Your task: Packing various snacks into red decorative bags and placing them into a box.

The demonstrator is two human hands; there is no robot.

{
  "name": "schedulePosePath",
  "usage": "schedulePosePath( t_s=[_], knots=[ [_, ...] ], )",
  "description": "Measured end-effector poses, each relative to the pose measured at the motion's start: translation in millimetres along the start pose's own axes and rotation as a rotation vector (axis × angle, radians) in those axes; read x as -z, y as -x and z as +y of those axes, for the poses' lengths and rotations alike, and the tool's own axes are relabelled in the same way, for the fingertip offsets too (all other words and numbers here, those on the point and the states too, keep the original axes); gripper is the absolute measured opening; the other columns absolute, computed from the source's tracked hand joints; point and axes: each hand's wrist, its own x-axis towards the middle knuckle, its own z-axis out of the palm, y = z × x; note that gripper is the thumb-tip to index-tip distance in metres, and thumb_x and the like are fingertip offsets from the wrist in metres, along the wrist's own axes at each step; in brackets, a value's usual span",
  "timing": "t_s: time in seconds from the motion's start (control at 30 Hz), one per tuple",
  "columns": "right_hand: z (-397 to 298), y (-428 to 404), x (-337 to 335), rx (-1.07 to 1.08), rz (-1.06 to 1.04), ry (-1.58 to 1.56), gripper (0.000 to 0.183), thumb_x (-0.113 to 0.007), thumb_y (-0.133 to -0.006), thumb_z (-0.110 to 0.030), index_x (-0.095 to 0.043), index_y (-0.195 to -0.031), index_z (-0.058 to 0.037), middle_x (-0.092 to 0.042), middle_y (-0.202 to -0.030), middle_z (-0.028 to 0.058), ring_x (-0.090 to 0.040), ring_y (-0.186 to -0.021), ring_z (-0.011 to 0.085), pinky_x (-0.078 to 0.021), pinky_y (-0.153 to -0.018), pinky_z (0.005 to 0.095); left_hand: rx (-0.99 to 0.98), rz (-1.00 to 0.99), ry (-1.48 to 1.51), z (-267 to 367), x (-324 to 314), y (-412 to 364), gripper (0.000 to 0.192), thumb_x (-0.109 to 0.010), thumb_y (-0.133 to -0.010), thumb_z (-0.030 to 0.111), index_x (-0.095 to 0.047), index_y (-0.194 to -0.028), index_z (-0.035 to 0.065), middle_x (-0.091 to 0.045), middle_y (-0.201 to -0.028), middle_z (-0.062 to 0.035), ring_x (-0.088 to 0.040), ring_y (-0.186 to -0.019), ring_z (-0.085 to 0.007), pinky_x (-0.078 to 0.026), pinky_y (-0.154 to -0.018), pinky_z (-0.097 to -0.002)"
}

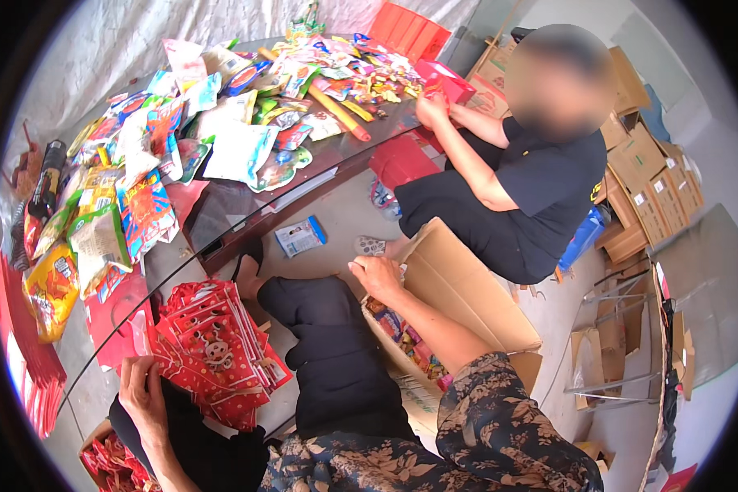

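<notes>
My left hand (pixel 139 396) hovers beside a stack of red printed gift bags (pixel 218 350), its fingers loosely bent and nothing visible in them. The bags lie fanned out to the left of my black-trousered leg. My right hand (pixel 376 275) is above the near-left edge of an open cardboard box (pixel 467 283). Its fingers are curled, and whether they pinch something small is hidden. Inside that box lie many small wrapped sweets (pixel 415 344), partly covered by my forearm.
A glass-topped table (pixel 234 206) bears heaped snack packets (pixel 240 147), scattered sweets (pixel 375 86) and a red crate (pixel 409 31). Opposite, a seated person (pixel 498 178) holds something red. A blue-white packet (pixel 301 237) lies on the floor. Cardboard cartons (pixel 646 178) are stacked behind; a box of red packets (pixel 114 461) stands lower left.
</notes>
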Motion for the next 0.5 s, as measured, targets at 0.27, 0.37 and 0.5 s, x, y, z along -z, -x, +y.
schedulePosePath(
  t_s=[0.27,0.37,0.5],
  knots=[
    [-6.8,1.6,0.0,-0.053,0.024,0.020,0.028,-0.057,-0.089,-0.034,-0.066,-0.078,-0.0099,-0.066,-0.072,0.0140,-0.065,-0.070,0.0353,-0.0496,-0.067,0.0474,0.007,-0.008,0.027,2.3,-3.7,-2.7,0.013,-0.062,-0.080,-0.009,-0.059,-0.091,-0.0013,-0.057,-0.085,-0.0126,-0.058,-0.076,-0.0287,-0.047,-0.069,-0.0344],
    [-8.6,0.2,0.3,-0.058,0.011,0.019,0.028,-0.057,-0.089,-0.034,-0.066,-0.078,-0.0097,-0.067,-0.074,0.0140,-0.065,-0.071,0.0357,-0.0495,-0.067,0.0477,-0.011,-0.025,0.017,2.2,-4.8,-4.2,0.013,-0.062,-0.080,-0.008,-0.059,-0.091,-0.0012,-0.057,-0.085,-0.0126,-0.058,-0.076,-0.0287,-0.047,-0.069,-0.0345],
    [-7.6,0.0,-0.2,-0.063,0.018,0.023,0.028,-0.057,-0.089,-0.033,-0.066,-0.078,-0.0093,-0.067,-0.074,0.0143,-0.065,-0.071,0.0360,-0.0494,-0.067,0.0484,-0.008,-0.028,0.023,3.8,-8.4,-5.5,0.013,-0.062,-0.080,-0.008,-0.059,-0.091,-0.0011,-0.057,-0.085,-0.0126,-0.058,-0.077,-0.0288,-0.047,-0.069,-0.0348]
  ],
)
